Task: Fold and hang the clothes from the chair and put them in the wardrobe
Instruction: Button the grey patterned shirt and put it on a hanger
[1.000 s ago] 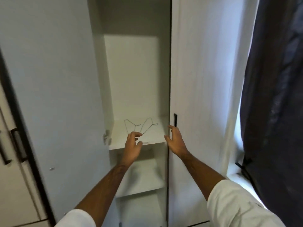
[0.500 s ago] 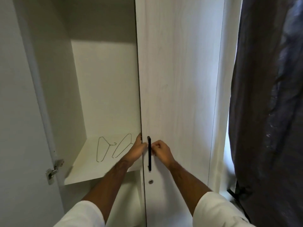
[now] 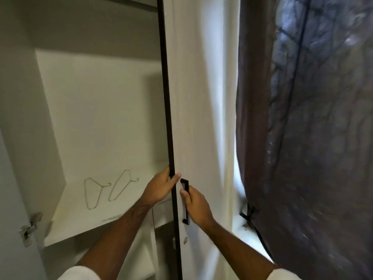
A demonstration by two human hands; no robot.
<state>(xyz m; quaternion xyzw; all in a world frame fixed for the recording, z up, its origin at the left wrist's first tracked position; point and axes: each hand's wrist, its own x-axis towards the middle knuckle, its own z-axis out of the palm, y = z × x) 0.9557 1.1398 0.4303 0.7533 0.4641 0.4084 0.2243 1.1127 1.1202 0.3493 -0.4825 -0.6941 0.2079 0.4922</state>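
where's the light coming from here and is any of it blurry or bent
Head view: daylight comes in through the gap beside the dark curtain, leaving the wardrobe door brightly lit. Inside, a shadow falls across the back wall above the shelf with the two wire hangers. The curtain's lower right is smeared by motion blur; the wide lens bows the door edge.

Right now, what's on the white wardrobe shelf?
Two thin wire hangers lie flat, side by side, on the white wardrobe shelf. Its right end is hidden behind the left hand and the white door.
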